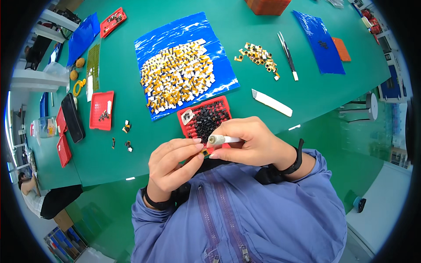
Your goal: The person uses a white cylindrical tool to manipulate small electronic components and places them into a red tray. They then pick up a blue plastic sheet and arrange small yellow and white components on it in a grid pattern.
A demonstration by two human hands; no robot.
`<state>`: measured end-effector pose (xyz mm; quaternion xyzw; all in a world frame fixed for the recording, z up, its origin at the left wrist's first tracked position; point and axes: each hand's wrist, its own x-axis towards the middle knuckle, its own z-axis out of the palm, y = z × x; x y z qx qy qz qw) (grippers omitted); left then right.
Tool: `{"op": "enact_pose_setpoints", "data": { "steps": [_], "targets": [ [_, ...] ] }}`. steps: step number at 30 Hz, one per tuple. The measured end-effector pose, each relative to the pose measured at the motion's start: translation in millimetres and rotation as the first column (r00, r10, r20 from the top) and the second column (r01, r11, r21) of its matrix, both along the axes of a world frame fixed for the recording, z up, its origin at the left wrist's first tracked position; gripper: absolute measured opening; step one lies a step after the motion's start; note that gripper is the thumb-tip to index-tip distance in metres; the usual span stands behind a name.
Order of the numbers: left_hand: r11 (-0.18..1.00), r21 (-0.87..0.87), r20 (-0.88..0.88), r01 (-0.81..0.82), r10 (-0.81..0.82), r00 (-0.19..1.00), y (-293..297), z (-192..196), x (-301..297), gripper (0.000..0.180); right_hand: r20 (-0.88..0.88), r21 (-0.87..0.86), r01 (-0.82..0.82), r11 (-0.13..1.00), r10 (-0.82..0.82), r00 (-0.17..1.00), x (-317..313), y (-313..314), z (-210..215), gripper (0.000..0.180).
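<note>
My left hand (173, 163) pinches a small gold-coloured part with a dark square (204, 152) between thumb and fingertips, close to my body. Wrapped round a white pen-shaped tool (226, 139) is my right hand (252, 139), its fingertips close to that part. Just beyond both hands lies a red tray (181, 115) holding many small black round pieces (207, 122) and a scrap of white. Farther off, a blue sheet (175, 36) carries a wide spread of gold-and-white parts (177, 79). My hands hide the tray's near edge.
Tweezers (287, 56), a white-handled blade (272, 102) and a small heap of gold parts (261, 57) lie on the green table at right. Leftward are a red tray (101, 119), a black case (72, 117) and yellow tape (77, 89). Another person (31, 193) sits far left.
</note>
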<state>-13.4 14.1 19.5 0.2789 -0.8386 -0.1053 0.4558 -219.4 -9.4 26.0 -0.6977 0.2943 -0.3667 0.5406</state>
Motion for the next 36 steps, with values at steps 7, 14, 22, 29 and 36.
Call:
{"op": "enact_pose_setpoints", "data": {
  "steps": [7, 14, 22, 29, 36],
  "targets": [
    [1.0, 0.005, -0.059, 0.031, -0.03, 0.998, -0.9, -7.5, 0.1, 0.017, -0.069, -0.054, -0.032, 0.998, 0.028, 0.997, 5.0, 1.3, 2.2, 0.017],
    [0.995, 0.081, -0.074, 0.054, -0.048, 0.996, 1.5, -12.2, 7.3, 0.018, -0.159, -0.248, -0.041, 0.968, 0.001, 0.987, 9.2, -0.2, 1.4, 0.016],
    [0.76, 0.13, 0.156, -0.637, 0.619, 0.77, 13.7, -12.7, 68.4, 0.017, -0.442, -0.57, 0.25, 0.783, -0.548, 0.71, -40.7, -26.6, 18.3, 0.013],
    [0.561, 0.368, 0.321, -0.742, 0.672, 0.667, 33.1, -16.1, 125.7, 0.02, -0.547, -0.747, 0.208, 0.632, -0.761, 0.348, -96.0, -67.5, -1.4, 0.011],
    [0.55, 0.438, 0.323, -0.711, 0.642, 0.696, 32.3, -19.9, 129.4, 0.02, -0.641, -0.644, 0.242, 0.725, -0.685, 0.345, -103.1, -71.0, -7.4, 0.014]
  ]
}}
